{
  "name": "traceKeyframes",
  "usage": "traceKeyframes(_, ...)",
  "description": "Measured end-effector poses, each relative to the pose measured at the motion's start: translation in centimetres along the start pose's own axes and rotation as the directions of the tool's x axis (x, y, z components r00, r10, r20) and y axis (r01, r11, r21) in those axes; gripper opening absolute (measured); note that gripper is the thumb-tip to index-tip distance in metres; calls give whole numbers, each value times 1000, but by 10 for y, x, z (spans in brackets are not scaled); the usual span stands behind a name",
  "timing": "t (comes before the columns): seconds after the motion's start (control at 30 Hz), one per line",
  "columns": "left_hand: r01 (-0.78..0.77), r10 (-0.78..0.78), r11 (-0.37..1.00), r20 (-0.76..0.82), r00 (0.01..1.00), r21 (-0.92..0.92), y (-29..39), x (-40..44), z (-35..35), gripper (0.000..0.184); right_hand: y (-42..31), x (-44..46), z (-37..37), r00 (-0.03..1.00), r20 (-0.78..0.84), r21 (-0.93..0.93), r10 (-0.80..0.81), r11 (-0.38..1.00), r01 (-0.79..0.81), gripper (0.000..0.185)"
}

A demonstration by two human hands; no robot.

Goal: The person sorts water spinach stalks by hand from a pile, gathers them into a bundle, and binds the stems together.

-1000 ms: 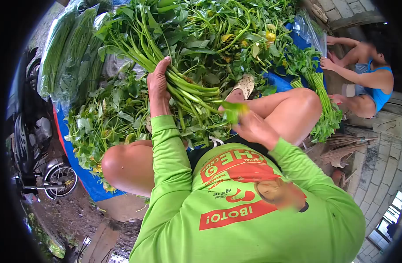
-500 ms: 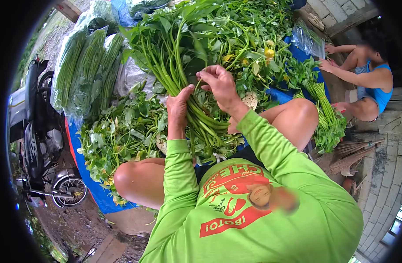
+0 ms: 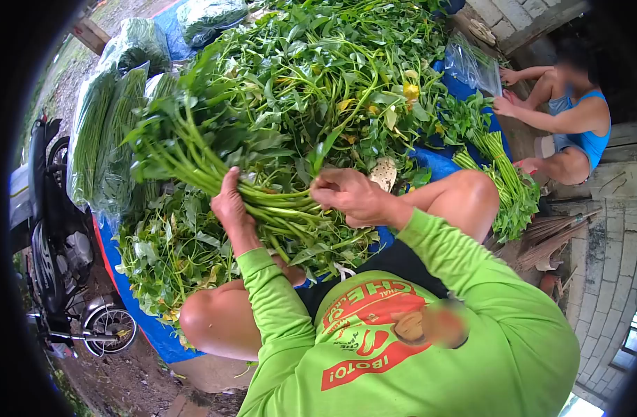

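Note:
My left hand [image 3: 233,208] is closed round a thick bunch of leafy green stems [image 3: 193,156] that look like water spinach. The bunch tilts, its leafy tops toward the upper left and its stem ends toward my lap. To the right of the stem ends, my right hand [image 3: 353,197] is pinched shut, apart from the bunch. A single leafy stem [image 3: 323,149] rises from its fingertips. Under and beyond both hands lies a large heap of loose greens [image 3: 297,76], with some yellowed leaves in it.
Bagged long green vegetables [image 3: 96,139] lie at the left, by a parked motorcycle [image 3: 61,243]. A blue tarp [image 3: 148,326] lies under the heap. At the right, a person in a blue top [image 3: 576,125] handles a plastic bag [image 3: 471,66] near bundled greens [image 3: 503,167].
My left hand has moved left and down with the bunch, which now leans further left. My right hand has moved down, away from the bunch.

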State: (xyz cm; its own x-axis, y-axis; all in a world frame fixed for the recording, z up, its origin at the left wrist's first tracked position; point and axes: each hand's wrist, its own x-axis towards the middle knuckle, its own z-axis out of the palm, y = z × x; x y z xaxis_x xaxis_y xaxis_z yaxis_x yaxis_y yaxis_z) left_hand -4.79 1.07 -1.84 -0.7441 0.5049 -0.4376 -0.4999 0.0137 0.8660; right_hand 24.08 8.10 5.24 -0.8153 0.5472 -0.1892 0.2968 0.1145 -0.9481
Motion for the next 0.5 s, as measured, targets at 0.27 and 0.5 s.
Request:
traceKeyframes(0.27,-76,72,993,-45,996,-95,22,12,10,29,108,125,-115,696,-646,5,314,914,-407,24)
traceKeyframes(0.5,30,-24,997,88,996,-70,7,14,36,26,163,191,-122,677,-678,-189,288,821,-538,29)
